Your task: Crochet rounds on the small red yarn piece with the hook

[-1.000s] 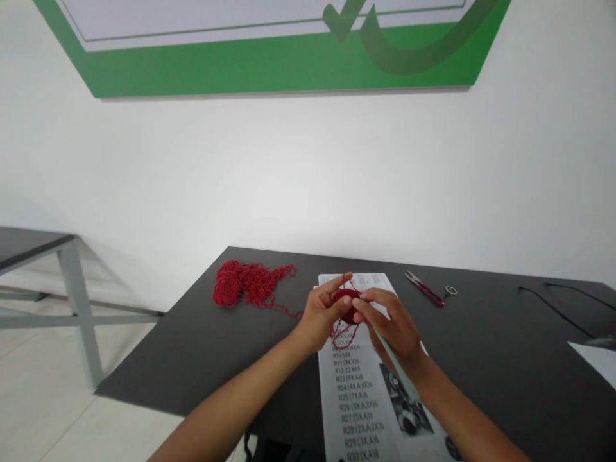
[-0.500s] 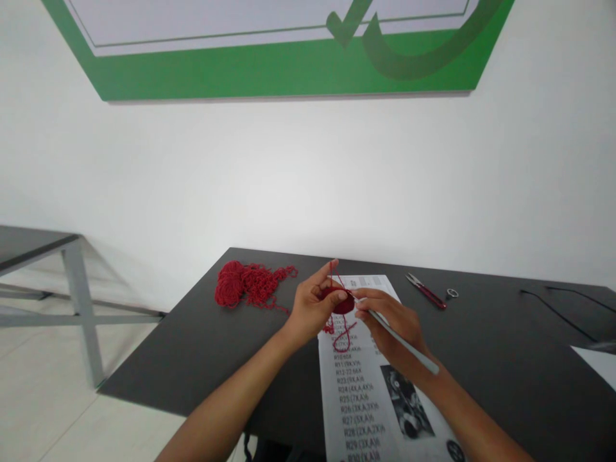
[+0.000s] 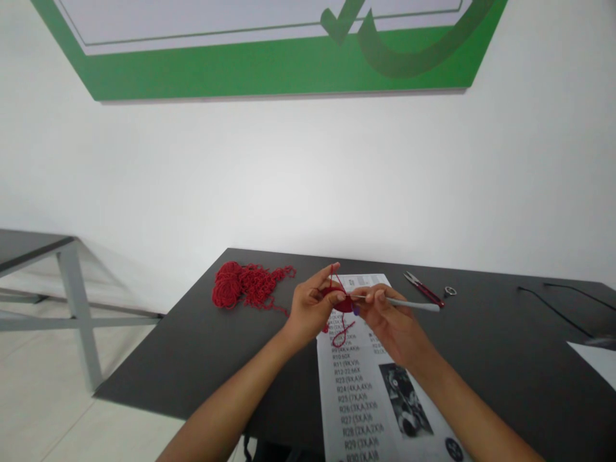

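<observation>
My left hand (image 3: 315, 299) pinches a small dark-red crochet piece (image 3: 343, 304) between thumb and fingers. Red yarn runs up over its raised index finger, and a loose tail (image 3: 341, 337) dangles below the piece. In my right hand (image 3: 386, 316) is a crochet hook (image 3: 418, 305) with a pale grey handle, lying nearly level. The hook's tip meets the edge of the crochet piece. A small purple spot (image 3: 356, 309) shows between the piece and my right fingers; I cannot make out what it is. Under both hands lies a printed pattern sheet (image 3: 356, 391).
A red yarn ball with tangled strands (image 3: 240, 285) lies on the dark table (image 3: 269, 410) at the left. Thread snips (image 3: 423, 289) and a small metal ring-shaped item (image 3: 450, 291) lie to the right. Beyond them are glasses (image 3: 556, 311) and white paper (image 3: 594, 362).
My right hand has turned over, swinging the hook from a downward slant to nearly level. The purple spot has come into view. My left hand keeps its grip on the crochet piece.
</observation>
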`<state>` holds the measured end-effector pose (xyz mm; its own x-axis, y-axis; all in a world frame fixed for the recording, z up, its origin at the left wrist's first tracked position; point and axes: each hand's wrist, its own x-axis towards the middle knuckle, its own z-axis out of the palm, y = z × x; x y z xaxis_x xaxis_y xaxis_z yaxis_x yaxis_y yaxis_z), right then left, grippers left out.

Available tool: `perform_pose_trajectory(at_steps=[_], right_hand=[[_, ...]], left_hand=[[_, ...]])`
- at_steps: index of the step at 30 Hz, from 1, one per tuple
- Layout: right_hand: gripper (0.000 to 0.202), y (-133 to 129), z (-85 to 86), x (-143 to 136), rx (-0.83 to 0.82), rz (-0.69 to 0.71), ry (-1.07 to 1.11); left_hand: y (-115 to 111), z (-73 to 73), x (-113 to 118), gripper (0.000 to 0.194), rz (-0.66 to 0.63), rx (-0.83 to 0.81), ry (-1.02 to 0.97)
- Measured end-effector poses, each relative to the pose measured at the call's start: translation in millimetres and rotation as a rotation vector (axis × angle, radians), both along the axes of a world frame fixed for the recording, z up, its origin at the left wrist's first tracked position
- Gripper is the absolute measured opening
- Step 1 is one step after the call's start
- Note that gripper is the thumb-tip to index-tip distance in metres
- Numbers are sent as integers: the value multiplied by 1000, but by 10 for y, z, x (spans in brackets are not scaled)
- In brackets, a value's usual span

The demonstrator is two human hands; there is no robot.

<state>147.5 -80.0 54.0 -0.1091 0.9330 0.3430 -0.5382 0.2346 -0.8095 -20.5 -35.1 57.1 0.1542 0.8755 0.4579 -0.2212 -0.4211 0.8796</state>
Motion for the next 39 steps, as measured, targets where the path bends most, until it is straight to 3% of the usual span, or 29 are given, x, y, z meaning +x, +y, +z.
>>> perform_pose_trajectory(at_steps=[3, 10, 12, 15, 17, 19, 24, 28, 39], right_hand=[[17, 32, -49, 21, 16, -67, -57], [16, -48, -44, 22, 316, -549, -633], [18, -54, -75, 18, 401, -690, -782], [20, -52, -158, 19, 517, -807, -920], [22, -60, -178, 24, 545, -783, -920], [24, -77, -144, 33, 524, -697, -847], [18, -73, 3, 99, 408, -407, -582], [20, -19, 20, 177, 337, -245, -506], [20, -108, 157, 222, 270, -215, -583]], left_hand=[[-46, -34, 54, 64, -48, -40, -26], [-178, -105, 106, 51, 117, 125, 120], [-207, -124, 143, 51, 67, 55, 61], [-220, -141, 200, 58, -109, -229, -138], [-209, -134, 211, 60, -215, -380, -267], [-185, -114, 189, 62, -282, -422, -324], [-124, -44, 73, 74, -380, -332, -269], [-121, -7, 28, 83, -430, -302, -240], [-113, 51, -16, 75, -477, -327, -325]])
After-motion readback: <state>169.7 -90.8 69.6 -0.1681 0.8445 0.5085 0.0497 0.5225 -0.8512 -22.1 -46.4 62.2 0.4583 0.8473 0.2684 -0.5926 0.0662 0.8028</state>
